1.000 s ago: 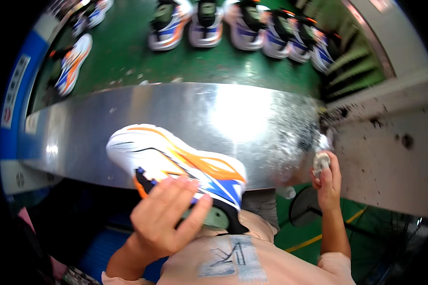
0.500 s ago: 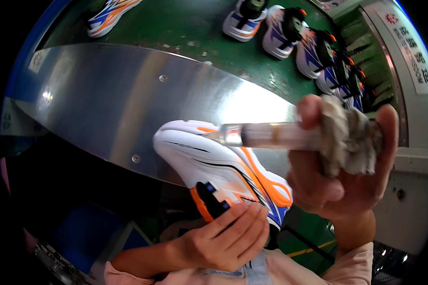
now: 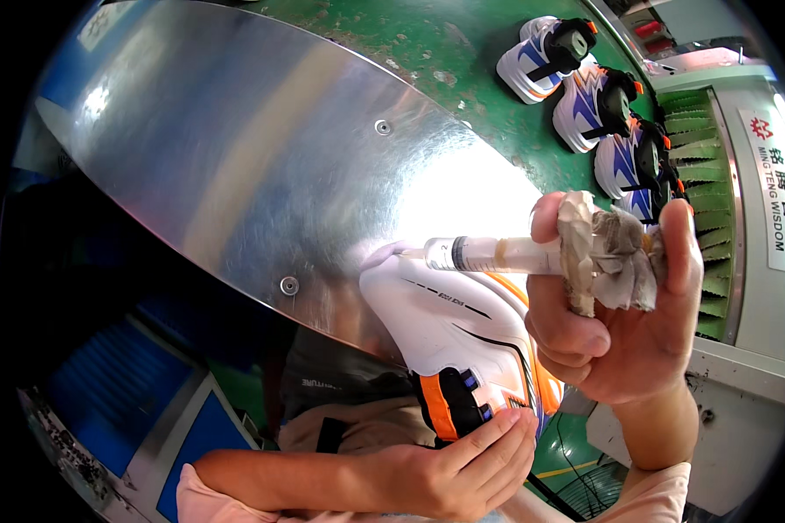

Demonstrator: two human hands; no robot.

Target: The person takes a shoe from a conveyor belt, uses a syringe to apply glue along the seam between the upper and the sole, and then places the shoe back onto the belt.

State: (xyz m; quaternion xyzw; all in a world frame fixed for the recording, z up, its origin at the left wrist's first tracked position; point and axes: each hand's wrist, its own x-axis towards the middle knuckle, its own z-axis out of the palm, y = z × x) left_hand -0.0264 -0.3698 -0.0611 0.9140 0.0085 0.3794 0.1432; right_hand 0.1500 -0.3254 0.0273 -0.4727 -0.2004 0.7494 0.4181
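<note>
The left hand (image 3: pixel 480 466) is holding the shoe (image 3: pixel 432 309) by its side. The right hand (image 3: pixel 615 344) is gripping a syringe (image 3: pixel 515 254) and rag (image 3: pixel 624 261), pointing left toward the toe (image 3: pixel 382 277). The shoe is slanting up and left, reaching over the table (image 3: pixel 279 166).

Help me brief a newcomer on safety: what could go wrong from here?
The tip of the syringe is at or very near the toe of the shoe, so a jerk of the right hand might mark it.
The shoe reaches past the edge of the bench, with the left hand on its side; if that hand eases off, the shoe may slide.
The wad around the syringe's rear looks crumpled, so the grip could slip.
</note>
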